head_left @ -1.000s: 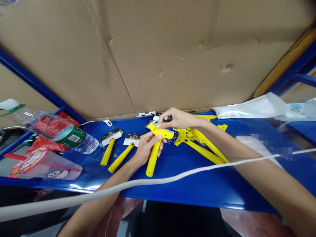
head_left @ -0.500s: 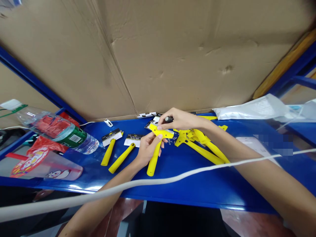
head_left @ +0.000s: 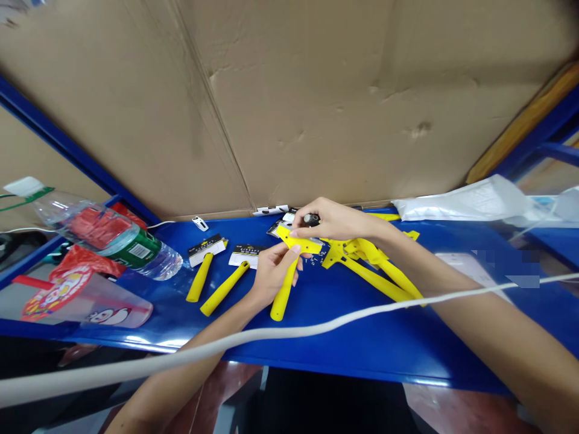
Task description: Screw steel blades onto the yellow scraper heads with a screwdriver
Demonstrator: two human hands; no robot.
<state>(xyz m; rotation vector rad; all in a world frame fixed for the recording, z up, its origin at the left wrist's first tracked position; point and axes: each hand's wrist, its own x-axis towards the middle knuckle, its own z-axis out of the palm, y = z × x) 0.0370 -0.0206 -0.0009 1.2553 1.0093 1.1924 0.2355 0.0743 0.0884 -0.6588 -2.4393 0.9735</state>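
On the blue tabletop [head_left: 344, 349], a yellow scraper pile [head_left: 375, 278] seems left to be worked; two carded handles [head_left: 225, 289] are apparently finished. Between them, one scraper [head_left: 283, 293] is gripped by the left hand [head_left: 270, 271], a dark-ended tool [head_left: 311, 220] held at its head by the right hand [head_left: 329, 218].

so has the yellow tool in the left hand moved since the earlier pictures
No, not visibly: the yellow tool in the left hand keeps about the same gap from the nearest loose yellow handle on the blue table.
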